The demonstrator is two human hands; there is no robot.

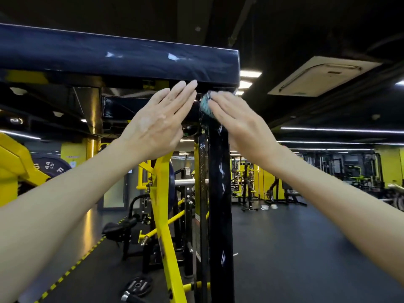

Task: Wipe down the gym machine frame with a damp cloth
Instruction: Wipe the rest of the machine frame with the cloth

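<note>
The machine frame is glossy black: a thick top beam (122, 60) runs across the upper view and joins an upright post (219, 193) at centre. A small teal cloth (206, 104) sits against the top of the post, just under the beam. My right hand (238, 121) presses the cloth onto the post with straight fingers; most of the cloth is hidden under them. Just left of the post, my left hand (159, 121) is raised with flat, straight fingers, its fingertips reaching the beam's underside.
Yellow machine arms (162, 215) and a black seat (118, 229) stand left of the post. A weight plate (138, 285) lies on the floor below. Dark rubber floor (295, 248) spreads to the right, with more machines (349, 171) at the far wall.
</note>
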